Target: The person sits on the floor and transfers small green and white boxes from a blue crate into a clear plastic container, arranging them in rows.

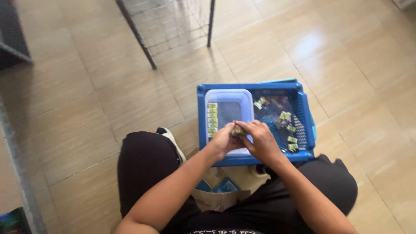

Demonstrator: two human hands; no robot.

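My left hand (224,138) and my right hand (260,139) meet over a blue plastic basket (249,86), both pinching one small green-and-yellow packet (237,130). Below them in the basket's left half lies a clear shallow tray (229,96) with a column of several similar packets (212,119) along its left side. Loose small packets (287,122) are scattered in the basket's right half. The basket rests on the tiled floor in front of my knees.
A cardboard piece with blue packs (219,187) lies between my legs, which are in dark clothing. A wire rack with dark metal legs (167,26) stands on the tan tiles (86,112) beyond. Dark furniture (13,34) is at the far left.
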